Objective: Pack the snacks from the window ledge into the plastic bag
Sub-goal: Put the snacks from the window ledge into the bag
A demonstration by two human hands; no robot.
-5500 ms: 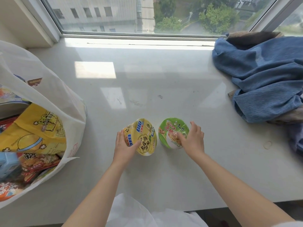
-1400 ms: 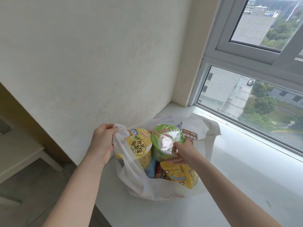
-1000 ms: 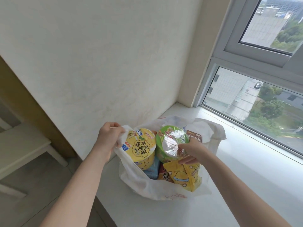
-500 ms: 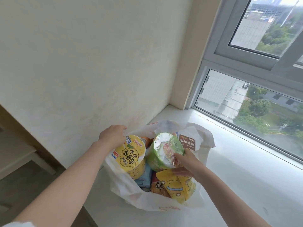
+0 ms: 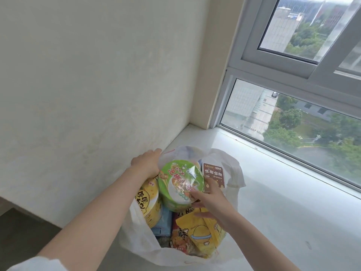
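A white plastic bag (image 5: 136, 237) stands on the window ledge (image 5: 283, 212), against the wall. Inside it are a yellow noodle cup (image 5: 148, 202) on the left, a green noodle cup (image 5: 179, 184) on top in the middle, a blue pack (image 5: 162, 223), a red-orange packet (image 5: 180, 237) and a yellow snack packet (image 5: 201, 235). My right hand (image 5: 211, 200) holds the green cup by its near right rim, fingers on the lid and thumb below. My left hand (image 5: 146, 165) reaches over the yellow cup and grips the bag's far left rim; its fingertips are hidden.
The wall rises directly behind and left of the bag. The window (image 5: 293, 124) runs along the ledge's far right side. The ledge's front edge drops to a dark floor (image 5: 19, 231) at lower left. A brown printed label (image 5: 214, 173) shows on the bag's far side.
The two cups went from the ledge into the bag. In the last half second the green cup shifted left, partly over the yellow cup, and my left hand moved toward the bag's back rim.
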